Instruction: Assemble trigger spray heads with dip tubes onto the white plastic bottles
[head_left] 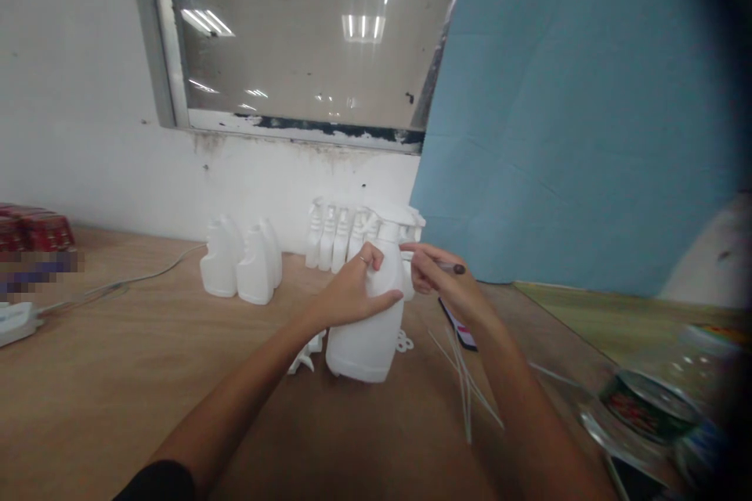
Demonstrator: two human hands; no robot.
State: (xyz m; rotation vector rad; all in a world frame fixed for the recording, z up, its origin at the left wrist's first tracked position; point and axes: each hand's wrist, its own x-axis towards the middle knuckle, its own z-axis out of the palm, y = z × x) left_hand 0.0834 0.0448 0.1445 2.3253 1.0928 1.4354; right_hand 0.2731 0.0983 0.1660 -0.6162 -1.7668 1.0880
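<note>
A white spray bottle [367, 340] with its trigger head [388, 213] on top stands slightly tilted on the table in front of me. My left hand [361, 290] is wrapped round its upper body, thumb across the front. At the bottle's right side, my right hand [438, 274] pinches a slim grey pen [450, 268] with a dark end. Its tip is hard to make out near the bottle's neck. Loose white trigger heads [306, 356] lie behind my left wrist, and small white rings [404, 342] are beside the bottle's right edge.
Headless white bottles [255, 266] stand at left; finished spray bottles [327, 239] line the wall. Thin white tubes [466, 383] and a phone [461, 327] lie at right. A clear plastic bottle [652, 399] is far right. A power strip [17, 322] and red packages [38, 227] are far left.
</note>
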